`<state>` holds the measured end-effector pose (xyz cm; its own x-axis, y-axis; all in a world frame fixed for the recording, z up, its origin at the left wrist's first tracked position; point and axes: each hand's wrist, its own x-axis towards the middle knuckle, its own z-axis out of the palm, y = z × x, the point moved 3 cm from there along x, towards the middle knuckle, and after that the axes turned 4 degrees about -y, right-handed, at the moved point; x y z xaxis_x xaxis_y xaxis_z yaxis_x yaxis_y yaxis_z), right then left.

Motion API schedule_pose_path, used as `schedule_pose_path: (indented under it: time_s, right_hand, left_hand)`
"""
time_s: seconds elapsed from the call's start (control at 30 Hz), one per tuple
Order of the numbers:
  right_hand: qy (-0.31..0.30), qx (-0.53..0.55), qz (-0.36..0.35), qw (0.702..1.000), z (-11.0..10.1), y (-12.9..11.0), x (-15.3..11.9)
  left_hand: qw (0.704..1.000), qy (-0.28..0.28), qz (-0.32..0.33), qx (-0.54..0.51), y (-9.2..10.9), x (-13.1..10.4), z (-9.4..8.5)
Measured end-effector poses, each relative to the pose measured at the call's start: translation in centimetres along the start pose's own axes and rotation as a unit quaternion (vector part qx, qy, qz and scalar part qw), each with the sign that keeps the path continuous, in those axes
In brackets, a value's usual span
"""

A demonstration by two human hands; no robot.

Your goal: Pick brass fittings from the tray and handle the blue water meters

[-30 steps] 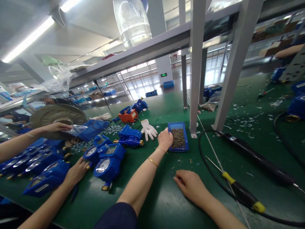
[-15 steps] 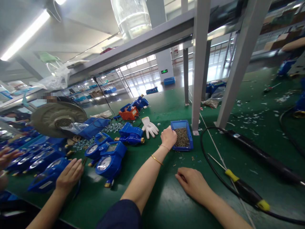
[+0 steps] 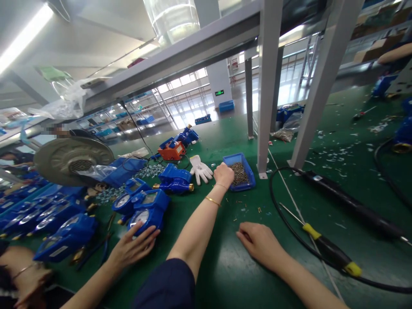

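Though partly covered, tray (image 3: 244, 188) lengthwise away.

Left hand (image 3: 224, 175) at screw tray (image 3: 248, 171)

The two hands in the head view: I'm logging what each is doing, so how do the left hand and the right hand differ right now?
The left hand is stretched far forward, at the edge of the blue tray of small metal parts; the right hand lies near the body, on the bare green table. The left hand's fingers curl at the tray; the right rests palm down. The left wrist wears bracelets; none shows on the right. Both are bare.
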<state>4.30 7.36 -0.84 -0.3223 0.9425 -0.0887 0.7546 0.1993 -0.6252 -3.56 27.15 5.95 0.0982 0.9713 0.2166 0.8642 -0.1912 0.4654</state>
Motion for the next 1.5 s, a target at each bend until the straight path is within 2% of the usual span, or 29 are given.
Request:
schedule_pose_path:
  time_s: [0.13,0.33,0.63,0.73,0.83,0.93,1.03,1.1,1.17,1.23,1.33,1.37,1.4,1.43,1.47,1.5]
  right_hand:
    - [0.001,0.0,-0.005,1.0,0.0,0.1,0.0]
    - [0.002,-0.004,-0.004,1.0,0.2,0.2,0.0]
    - [-0.007,-0.012,0.002,1.0,0.0,0.0,0.2]
    - [-0.011,-0.013,0.005,1.0,-0.1,-0.1,0.1]
    - [-0.014,-0.014,0.006,1.0,-0.2,-0.1,0.1]
    - [-0.012,-0.015,0.005,1.0,-0.2,-0.1,0.1]
    - [-0.01,-0.012,0.003,1.0,-0.3,-0.2,0.0]
    - [-0.008,-0.009,0.003,1.0,-0.4,-0.3,0.0]
    - [-0.003,-0.006,0.002,1.0,-0.5,-0.4,-0.1]
    - [0.001,-0.003,0.002,1.0,-0.6,-0.4,-0.1]
    - [0.003,0.001,-0.001,1.0,-0.5,-0.3,-0.1]
    - [0.004,0.002,-0.003,1.0,-0.4,-0.2,0.0]
    - [0.003,0.005,-0.006,1.0,-0.3,-0.2,0.0]
    - [0.002,0.008,-0.01,1.0,-0.2,-0.1,0.1]
    - [0.001,0.012,-0.013,1.0,-0.1,0.0,0.1]
    - [0.001,0.015,-0.014,1.0,-0.1,0.1,0.1]
  left_hand:
    - [1.0,0.006,0.012,0.006,-0.3,0.1,-0.2]
    - [0.996,0.026,0.07,0.056,-0.6,-0.5,-0.5]
    - [0.979,-0.06,0.154,0.122,1.7,1.0,0.8]
    - [0.968,-0.109,0.186,0.131,2.7,1.4,1.7]
    - [0.958,-0.16,0.192,0.138,3.2,2.1,2.6]
    - [0.96,-0.175,0.175,0.131,3.1,2.8,2.9]
    - [0.973,-0.148,0.148,0.094,2.7,3.4,2.3]
    - [0.985,-0.103,0.128,0.049,2.3,3.7,1.2]
    - [0.994,-0.024,0.106,-0.005,2.3,3.8,-0.5]
    - [0.992,0.079,0.084,-0.058,2.8,3.1,-2.6]
    - [0.961,0.225,0.081,-0.14,5.5,0.2,-5.4]
    - [0.943,0.262,0.106,-0.177,7.0,-1.3,-5.9]
    - [0.908,0.301,0.164,-0.241,8.5,-3.0,-6.2]
    - [0.877,0.3,0.243,-0.286,10.3,-4.7,-6.0]
    - [0.865,0.242,0.333,-0.289,12.1,-6.1,-5.3]
    - [0.859,0.151,0.417,-0.257,13.8,-7.3,-4.2]
